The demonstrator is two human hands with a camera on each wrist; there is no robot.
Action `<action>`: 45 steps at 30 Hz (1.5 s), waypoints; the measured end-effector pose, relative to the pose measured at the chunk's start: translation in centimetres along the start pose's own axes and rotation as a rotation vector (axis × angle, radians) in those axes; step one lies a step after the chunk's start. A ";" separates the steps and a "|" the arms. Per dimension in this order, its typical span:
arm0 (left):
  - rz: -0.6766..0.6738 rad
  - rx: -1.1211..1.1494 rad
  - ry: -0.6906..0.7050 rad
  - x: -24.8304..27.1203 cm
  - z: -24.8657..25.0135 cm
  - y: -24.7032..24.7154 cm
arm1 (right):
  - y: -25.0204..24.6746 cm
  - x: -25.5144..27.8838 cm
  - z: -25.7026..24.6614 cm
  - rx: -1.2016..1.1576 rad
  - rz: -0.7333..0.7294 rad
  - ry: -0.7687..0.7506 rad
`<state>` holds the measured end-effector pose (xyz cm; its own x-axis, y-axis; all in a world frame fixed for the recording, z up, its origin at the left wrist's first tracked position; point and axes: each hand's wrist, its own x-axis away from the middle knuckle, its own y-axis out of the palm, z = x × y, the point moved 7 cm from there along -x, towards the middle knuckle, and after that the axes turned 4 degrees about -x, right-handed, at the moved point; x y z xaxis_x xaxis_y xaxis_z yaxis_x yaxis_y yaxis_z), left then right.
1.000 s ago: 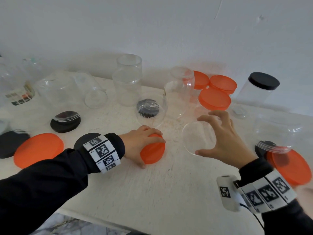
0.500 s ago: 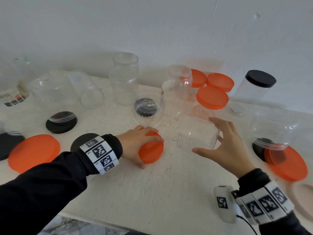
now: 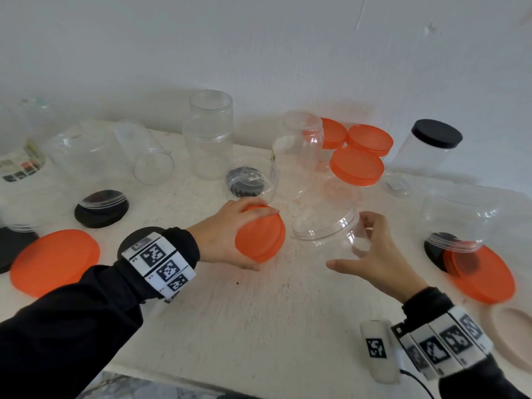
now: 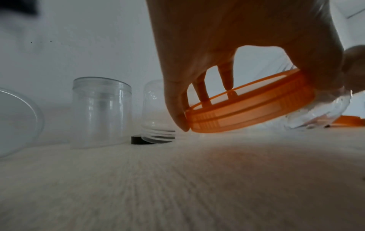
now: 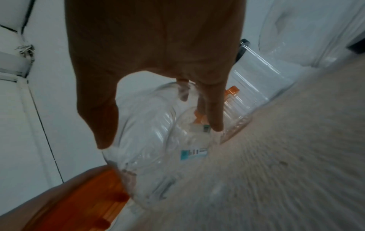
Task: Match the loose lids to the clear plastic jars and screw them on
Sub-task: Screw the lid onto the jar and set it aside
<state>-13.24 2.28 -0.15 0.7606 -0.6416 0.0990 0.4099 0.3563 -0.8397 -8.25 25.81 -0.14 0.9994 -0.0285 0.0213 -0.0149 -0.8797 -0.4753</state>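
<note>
Cross-threading is the risk if the lid [image 3: 260, 236], gripped tilted just above the table [image 3: 259, 326] by the left hand [image 3: 224, 240], is met off-axis by the jar [image 3: 326, 226], held beside it in the right hand's [image 3: 377, 260] curled fingers [image 5: 212, 109].

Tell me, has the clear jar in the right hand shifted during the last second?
Yes. The clear jar tipped, its mouth swinging toward the orange lid, judged against the black-lidded jar.

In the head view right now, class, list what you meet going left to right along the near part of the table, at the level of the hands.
big orange lid → left hand gripping a small orange lid → tilted clear jar → right hand holding that jar → orange lid at the right edge.
</note>
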 end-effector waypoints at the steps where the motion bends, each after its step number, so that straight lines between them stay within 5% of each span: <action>1: 0.021 0.022 0.010 0.0 0.3 -0.3 | 0.4 0.1 0.1 -0.012 -0.033 0.016; 10: 0.128 0.171 0.087 0.2 2.3 -1.8 | 1.9 0.6 0.7 0.049 -0.237 0.038; 29: 0.096 -0.053 0.246 -2.2 7.3 -0.1 | 3.4 0.3 -0.5 -0.056 -0.248 0.006; 45: 0.016 -0.292 0.226 -3.1 9.0 0.9 | 3.7 0.4 -1.0 -0.050 -0.258 -0.002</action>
<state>-10.74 10.68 3.60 0.6218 -0.7831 -0.0084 0.2128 0.1793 -0.9605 -7.97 22.09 -1.03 0.9704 0.2002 0.1346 0.2385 -0.8804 -0.4100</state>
